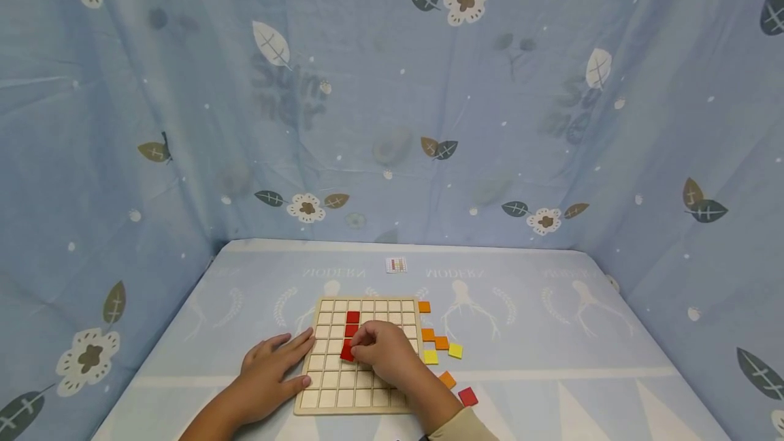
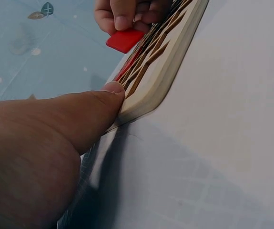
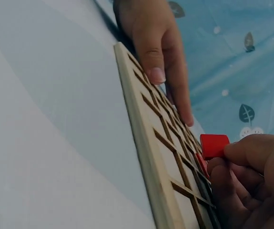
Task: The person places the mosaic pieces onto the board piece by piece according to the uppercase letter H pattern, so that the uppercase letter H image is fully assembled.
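A wooden grid board (image 1: 327, 398) with square cells lies on the table. My right hand (image 1: 386, 352) pinches a red square tile (image 3: 214, 146) between thumb and fingers, held tilted over the left-middle part of the board. Just beyond it, red tiles (image 1: 352, 317) sit in a column of cells. My left hand (image 1: 269, 369) rests along the board's left side with fingers extended, and its thumb (image 2: 98, 102) touches the board's edge in the left wrist view.
Right of the board lie loose orange tiles (image 1: 442, 343), yellow tiles (image 1: 455, 350) and a red tile (image 1: 468, 397). A small printed card (image 1: 396, 265) with a coloured grid lies behind the board. Patterned blue curtains (image 1: 392, 121) surround the table.
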### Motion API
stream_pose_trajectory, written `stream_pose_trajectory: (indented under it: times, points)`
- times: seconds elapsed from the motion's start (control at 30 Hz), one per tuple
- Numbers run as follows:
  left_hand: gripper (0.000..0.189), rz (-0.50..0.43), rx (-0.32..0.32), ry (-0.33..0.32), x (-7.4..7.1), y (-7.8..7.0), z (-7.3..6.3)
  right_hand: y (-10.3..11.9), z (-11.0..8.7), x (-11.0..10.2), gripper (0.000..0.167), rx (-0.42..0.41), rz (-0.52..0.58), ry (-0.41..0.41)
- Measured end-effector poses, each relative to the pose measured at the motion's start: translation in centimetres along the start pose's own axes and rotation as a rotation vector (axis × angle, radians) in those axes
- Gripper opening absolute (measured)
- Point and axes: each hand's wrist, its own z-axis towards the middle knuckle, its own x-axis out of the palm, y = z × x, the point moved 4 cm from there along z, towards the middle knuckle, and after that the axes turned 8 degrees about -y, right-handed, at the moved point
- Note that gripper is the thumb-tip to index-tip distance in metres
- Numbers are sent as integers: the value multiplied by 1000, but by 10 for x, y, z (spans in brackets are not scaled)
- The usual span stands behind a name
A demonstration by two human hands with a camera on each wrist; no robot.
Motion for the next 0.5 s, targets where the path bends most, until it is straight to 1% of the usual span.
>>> stream_pose_trajectory:
  times: [0.1,0.2,0.43,0.5]
  points:
    - [76,-3,1,-1,0,0,0,-2,1,3,12,-12,-59,-13]
    - [76,-5,1,-3,-1,0,0,-2,1,5,15,-27,-101,-7]
    - [75,-1,-11,-2,2,4,1,0,-1,5,18,-120,-208,15]
    - [75,1,-7,-1,2,4,2,-1,-1,5,18,-132,-232,16]
